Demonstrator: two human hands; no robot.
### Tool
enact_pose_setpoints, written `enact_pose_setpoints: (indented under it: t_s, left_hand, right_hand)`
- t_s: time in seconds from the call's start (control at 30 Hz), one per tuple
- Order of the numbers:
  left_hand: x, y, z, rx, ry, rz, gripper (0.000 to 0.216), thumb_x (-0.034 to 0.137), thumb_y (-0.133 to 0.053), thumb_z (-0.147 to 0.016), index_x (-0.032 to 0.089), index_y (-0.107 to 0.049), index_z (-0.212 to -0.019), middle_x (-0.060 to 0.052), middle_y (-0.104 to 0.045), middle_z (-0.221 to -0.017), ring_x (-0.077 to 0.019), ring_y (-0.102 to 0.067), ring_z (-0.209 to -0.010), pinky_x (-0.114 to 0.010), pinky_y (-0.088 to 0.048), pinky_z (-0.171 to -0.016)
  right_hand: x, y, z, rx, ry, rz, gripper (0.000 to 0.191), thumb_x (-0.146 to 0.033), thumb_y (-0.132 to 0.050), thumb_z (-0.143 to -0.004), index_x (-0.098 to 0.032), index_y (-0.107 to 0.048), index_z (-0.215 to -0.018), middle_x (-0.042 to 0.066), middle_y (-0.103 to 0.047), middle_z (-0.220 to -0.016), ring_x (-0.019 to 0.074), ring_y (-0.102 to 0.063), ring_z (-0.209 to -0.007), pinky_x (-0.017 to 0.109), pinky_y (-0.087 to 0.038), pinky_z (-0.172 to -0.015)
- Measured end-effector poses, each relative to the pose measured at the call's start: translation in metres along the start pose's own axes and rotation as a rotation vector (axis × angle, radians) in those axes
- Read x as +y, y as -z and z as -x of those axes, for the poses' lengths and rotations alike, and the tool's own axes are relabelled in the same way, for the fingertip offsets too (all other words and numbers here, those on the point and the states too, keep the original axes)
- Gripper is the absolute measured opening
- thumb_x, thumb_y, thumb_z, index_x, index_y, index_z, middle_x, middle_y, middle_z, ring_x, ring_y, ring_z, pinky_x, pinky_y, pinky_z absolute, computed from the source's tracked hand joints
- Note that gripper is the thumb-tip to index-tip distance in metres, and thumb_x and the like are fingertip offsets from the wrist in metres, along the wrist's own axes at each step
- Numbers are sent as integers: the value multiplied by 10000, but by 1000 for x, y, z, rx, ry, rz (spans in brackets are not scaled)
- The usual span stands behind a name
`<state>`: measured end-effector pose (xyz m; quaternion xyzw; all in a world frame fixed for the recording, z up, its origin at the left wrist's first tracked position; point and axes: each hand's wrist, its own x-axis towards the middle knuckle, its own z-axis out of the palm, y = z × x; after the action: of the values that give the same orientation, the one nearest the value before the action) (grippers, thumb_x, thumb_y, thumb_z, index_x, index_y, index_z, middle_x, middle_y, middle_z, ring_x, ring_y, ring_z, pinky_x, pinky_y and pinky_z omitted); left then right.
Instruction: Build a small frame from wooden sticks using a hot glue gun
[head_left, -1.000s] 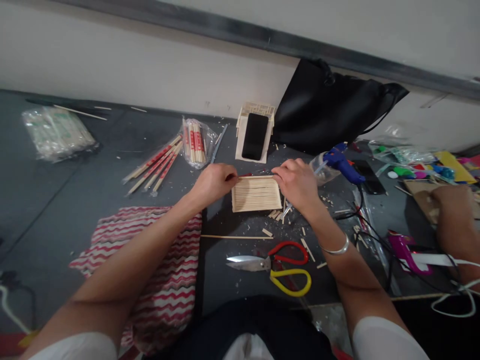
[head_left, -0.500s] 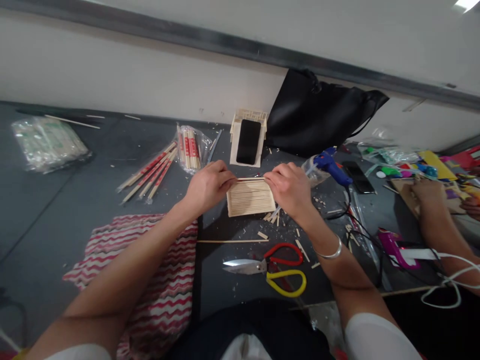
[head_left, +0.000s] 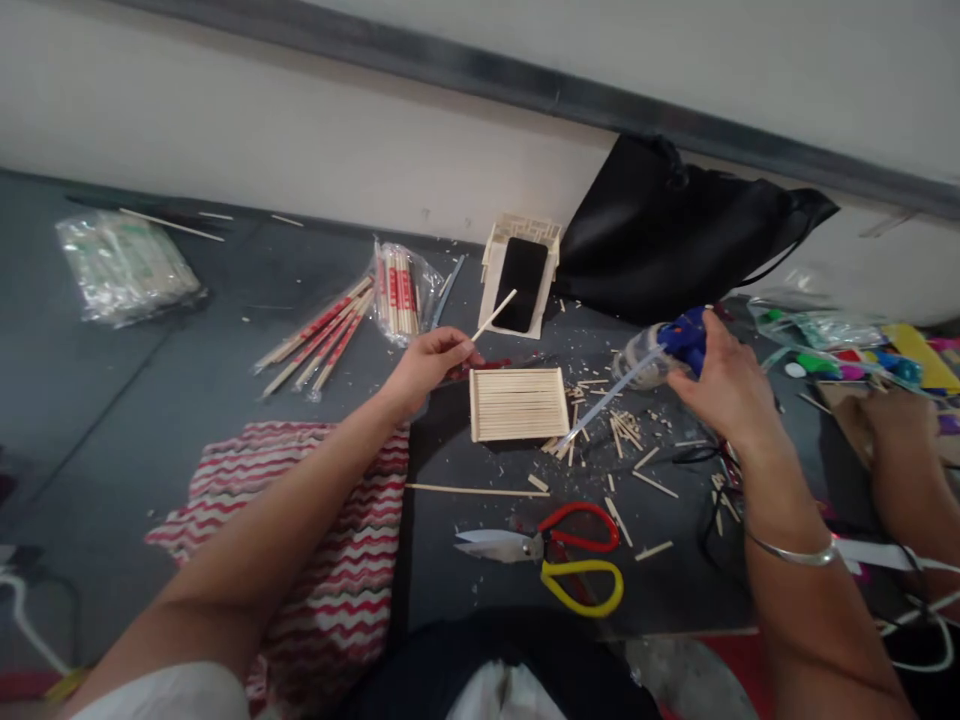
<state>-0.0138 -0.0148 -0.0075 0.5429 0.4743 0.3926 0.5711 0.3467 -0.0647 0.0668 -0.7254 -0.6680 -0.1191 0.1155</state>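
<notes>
Seemingly for room, a thin wooden stick [head_left: 495, 313] is being pinched clear of the slatted wooden panel [head_left: 517, 403] by the left hand [head_left: 429, 365], a blue glue gun [head_left: 681, 336] being gripped by the right hand [head_left: 721, 390].

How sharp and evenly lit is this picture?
Head view: soft, even light, faint shadow below the stick panel; wide lens tilts and bends the wall's dark strip; the plastic bag at left is smeared; the right hand on the glue gun looks soft.

Illumination is dim, diffuse and overhead, producing soft shadows without glare; wide-angle distortion bows the wall [head_left: 300, 140] and tilts the scene, with slight blur toward frame edges.
</notes>
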Motion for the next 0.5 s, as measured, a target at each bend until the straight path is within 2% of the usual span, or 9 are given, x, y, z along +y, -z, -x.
enact_pose_setpoints:
  t_s: [0.1,0.2,0.27,0.3,0.33,0.37,0.4,0.43,0.5]
  left_hand:
    - [-5,2,-2,-39,27,70,274,456,-751,-753,202,-648,-764,-45,-767,-802,-131,-622,-687,-261,-485,-640]
    - [-10,2,-4,-62,13,76,244,432,-735,-780,200,-659,-764,-30,-744,-772,-123,-599,-673,-259,-475,-643]
    - [-13,0,-5,-64,-14,63,224,415,-722,-796,200,-662,-778,-14,-717,-753,-118,-576,-663,-261,-470,-653]
    - [-14,-1,-4,-66,-23,55,214,405,-716,-804,198,-664,-785,-4,-700,-739,-115,-565,-655,-260,-465,-654]
    - [-15,-2,-4,-71,-27,48,204,394,-709,-813,196,-666,-791,4,-683,-726,-112,-557,-647,-259,-459,-650]
    - [-16,-2,-4,-79,-27,40,197,385,-700,-825,193,-667,-798,9,-669,-715,-111,-553,-640,-257,-454,-646]
    - [-16,-3,-3,-88,-23,32,192,378,-691,-838,191,-667,-804,12,-661,-710,-111,-553,-637,-257,-450,-643]
    - [-17,-3,-3,-94,-20,25,187,371,-683,-848,189,-667,-809,13,-658,-710,-112,-556,-639,-257,-450,-645]
    - [-17,-3,-3,-99,-19,20,178,359,-673,-859,187,-664,-811,11,-662,-727,-115,-570,-662,-259,-460,-666]
  right_hand:
    - [-4,10,-1,6,-123,-106,730,-301,-608,-790,-102,-503,-1484,245,-710,-1177,403,-683,-1066,576,-521,-927]
    - [-8,25,3,149,-317,-294,695,-311,-687,-712,-179,-600,-1389,216,-737,-1072,400,-704,-1004,575,-522,-876]
    - [-11,32,9,266,-415,-599,559,-324,-720,-689,-267,-666,-1242,170,-732,-1024,393,-711,-957,564,-535,-771]
    - [-15,34,13,249,-434,-791,450,-324,-714,-701,-302,-682,-1149,139,-729,-1005,379,-714,-933,544,-542,-718]
    - [-21,35,17,223,-444,-966,321,-322,-698,-704,-313,-691,-1025,110,-725,-951,358,-714,-862,510,-539,-638]
    - [-28,35,22,140,-436,-1098,216,-310,-686,-709,-305,-688,-925,89,-719,-898,328,-702,-778,468,-527,-565]
    - [-38,34,26,8,-415,-1199,151,-304,-665,-754,-300,-682,-904,70,-719,-908,289,-689,-730,430,-521,-532]
    - [-50,32,31,-51,-386,-1283,110,-313,-638,-781,-281,-676,-879,59,-718,-870,246,-656,-632,386,-493,-474]
    - [-76,26,39,-329,-313,-1377,214,-294,-673,-788,-236,-698,-992,42,-712,-820,187,-611,-522,345,-486,-434]
